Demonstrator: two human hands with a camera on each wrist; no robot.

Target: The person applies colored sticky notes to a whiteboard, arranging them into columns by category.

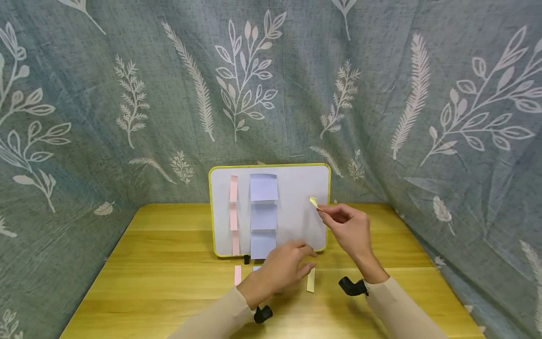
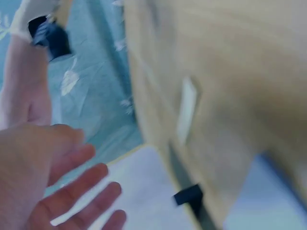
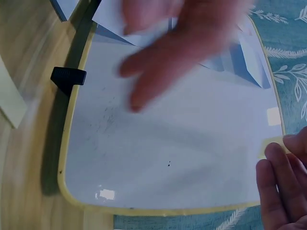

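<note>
My right hand [image 1: 349,228] pinches a small yellow sticky note [image 1: 314,201] between thumb and fingertips, in front of the right side of a whiteboard [image 1: 296,188]. In the right wrist view, the note lies close to the board's edge; whether it touches cannot be told. With nothing in its spread, loosely bent fingers, my left hand [image 1: 281,266] hovers by the board's lower edge, blurred in the right wrist view. Three pink strips [image 1: 234,216] and three blue-violet square notes [image 1: 264,216] hang in two columns on the board. The left hand partly covers the lowest blue note.
A yellow pad strip [image 1: 311,280], a pink pad strip [image 1: 237,274] and a mostly hidden blue pad [image 2: 268,196] lie on the wooden table [image 1: 169,282] before the board. Black clips [image 3: 68,76] support the board's bottom. Patterned cloth [image 1: 296,94] hangs behind.
</note>
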